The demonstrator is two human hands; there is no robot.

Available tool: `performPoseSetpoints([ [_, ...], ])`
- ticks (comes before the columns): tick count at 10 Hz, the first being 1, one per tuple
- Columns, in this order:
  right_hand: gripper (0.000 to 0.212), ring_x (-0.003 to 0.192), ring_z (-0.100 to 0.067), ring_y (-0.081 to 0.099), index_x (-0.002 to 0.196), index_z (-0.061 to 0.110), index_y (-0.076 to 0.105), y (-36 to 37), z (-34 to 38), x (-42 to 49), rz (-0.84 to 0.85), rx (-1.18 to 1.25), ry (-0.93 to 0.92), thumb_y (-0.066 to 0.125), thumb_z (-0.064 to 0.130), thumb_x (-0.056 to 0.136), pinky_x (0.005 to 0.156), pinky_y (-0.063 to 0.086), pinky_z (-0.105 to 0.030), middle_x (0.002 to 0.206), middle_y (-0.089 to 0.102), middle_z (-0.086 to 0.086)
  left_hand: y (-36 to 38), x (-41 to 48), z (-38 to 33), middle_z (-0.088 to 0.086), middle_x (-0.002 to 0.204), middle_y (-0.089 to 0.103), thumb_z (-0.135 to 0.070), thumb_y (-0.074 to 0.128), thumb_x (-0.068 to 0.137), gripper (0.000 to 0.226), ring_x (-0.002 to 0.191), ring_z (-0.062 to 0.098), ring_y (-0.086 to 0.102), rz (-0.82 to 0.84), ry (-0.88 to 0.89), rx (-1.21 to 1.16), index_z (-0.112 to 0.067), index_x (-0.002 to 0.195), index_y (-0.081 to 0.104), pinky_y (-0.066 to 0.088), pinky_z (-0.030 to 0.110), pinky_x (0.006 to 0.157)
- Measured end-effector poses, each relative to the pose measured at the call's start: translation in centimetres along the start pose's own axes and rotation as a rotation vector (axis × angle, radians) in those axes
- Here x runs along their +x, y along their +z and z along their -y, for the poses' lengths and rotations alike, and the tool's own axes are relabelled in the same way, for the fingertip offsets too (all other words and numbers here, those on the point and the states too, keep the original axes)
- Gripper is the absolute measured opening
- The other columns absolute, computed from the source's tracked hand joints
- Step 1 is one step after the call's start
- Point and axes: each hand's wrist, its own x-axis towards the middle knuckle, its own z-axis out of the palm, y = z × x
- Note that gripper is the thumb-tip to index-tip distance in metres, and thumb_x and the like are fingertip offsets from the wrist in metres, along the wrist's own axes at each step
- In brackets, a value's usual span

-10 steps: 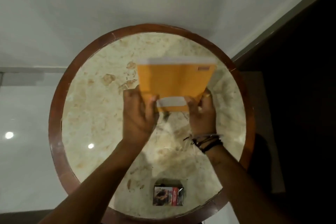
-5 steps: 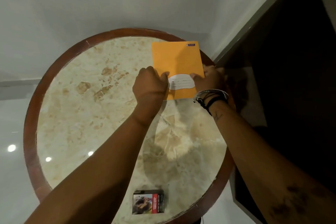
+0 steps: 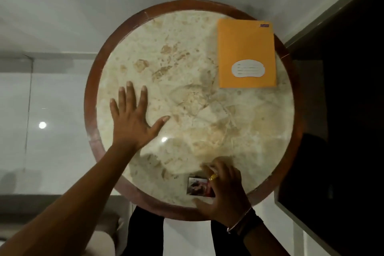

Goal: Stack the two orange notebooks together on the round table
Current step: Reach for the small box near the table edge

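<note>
An orange notebook [image 3: 245, 48] with a white label lies flat at the far right of the round marble table [image 3: 91, 97], touched by neither hand. Only one orange cover shows; I cannot tell whether a second notebook lies under it. My left hand [image 3: 133, 120] is spread flat over the table's left side, fingers apart, holding nothing. My right hand [image 3: 226, 193] is at the near edge, its fingers curled over a small printed box [image 3: 196, 186] with the thumb below it.
The table has a dark wooden rim. A dark cabinet or door [image 3: 342, 110] stands close on the right. White glossy floor [image 3: 52, 100] lies to the left, and dark legs [image 3: 145, 235] show under the near edge.
Both hands have let go of the orange notebook, which now lies flat at the far right. The left hand moved to the table's left side; the right hand drew back to the small box.
</note>
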Motion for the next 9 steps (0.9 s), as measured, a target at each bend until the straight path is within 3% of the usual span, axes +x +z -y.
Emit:
performPoseSetpoints([
  [1,0.058,0.096,-0.031,0.06,0.111,0.021,0.056,-0.3,0.2,0.6,-0.049,-0.043,0.037,0.069,0.043,0.06,0.079,0.051,-0.041,0.108,0.054,-0.003,1.0,0.1,0.2,0.015,0.176,-0.008,-0.088,0.029,0.086,0.106,0.163,0.038,-0.006,-0.049,0.036,0.015,-0.026,0.169,0.003,0.001,0.064,0.128],
  [3,0.041,0.086,-0.026,0.057,0.089,0.008,0.062,-3.5,2.8,9.3,-0.356,0.156,0.303,0.068,0.044,0.07,0.067,0.054,-0.037,0.099,0.059,-0.008,1.7,0.5,0.7,0.011,0.177,-0.008,-0.091,0.027,0.087,0.105,0.163,0.035,-0.007,-0.086,0.02,0.004,-0.029,0.169,0.005,-0.001,0.061,0.128],
  [4,0.044,0.088,-0.023,0.054,0.094,0.009,0.063,-6.4,6.1,20.9,-0.57,0.258,0.402,0.066,0.047,0.071,0.067,0.05,-0.034,0.095,0.059,-0.009,1.9,0.4,0.6,0.012,0.176,-0.008,-0.091,0.025,0.087,0.106,0.163,0.035,-0.007,-0.094,0.028,0.001,-0.027,0.169,0.008,-0.002,0.06,0.129],
  [5,0.046,0.092,-0.03,0.058,0.101,0.008,0.064,-7.7,7.1,28.4,-0.665,0.276,0.461,0.068,0.043,0.07,0.068,0.046,-0.034,0.101,0.061,-0.012,1.9,0.4,0.7,0.011,0.177,-0.008,-0.092,0.025,0.086,0.106,0.163,0.034,-0.007,-0.11,0.019,-0.004,-0.027,0.169,0.01,-0.004,0.058,0.128],
  [6,0.055,0.103,-0.033,0.058,0.11,0.01,0.06,-7.8,7.2,34.2,-0.593,0.171,0.597,0.065,0.046,0.069,0.074,0.048,-0.039,0.114,0.059,-0.011,2.0,0.7,0.9,0.011,0.177,-0.007,-0.092,0.025,0.086,0.107,0.163,0.034,-0.007,-0.119,0.02,0.0,-0.026,0.168,0.012,-0.008,0.056,0.127],
  [7,0.062,0.109,-0.034,0.055,0.115,0.01,0.058,-7.0,6.7,35.0,-0.511,0.093,0.614,0.063,0.052,0.068,0.08,0.048,-0.044,0.118,0.058,-0.011,2.3,0.2,0.9,0.012,0.177,-0.005,-0.092,0.027,0.086,0.106,0.163,0.034,-0.006,-0.118,0.026,0.021,-0.025,0.168,0.014,-0.006,0.057,0.127],
  [9,0.082,0.118,-0.034,0.051,0.127,0.009,0.052,-8.4,8.6,29.8,-0.531,0.233,0.621,0.058,0.07,0.072,0.09,0.048,-0.047,0.128,0.053,-0.013,1.6,0.6,0.7,0.012,0.176,-0.008,-0.094,0.021,0.085,0.108,0.163,0.034,-0.009,-0.061,0.01,0.027,-0.028,0.169,0.006,-0.003,0.06,0.128],
])
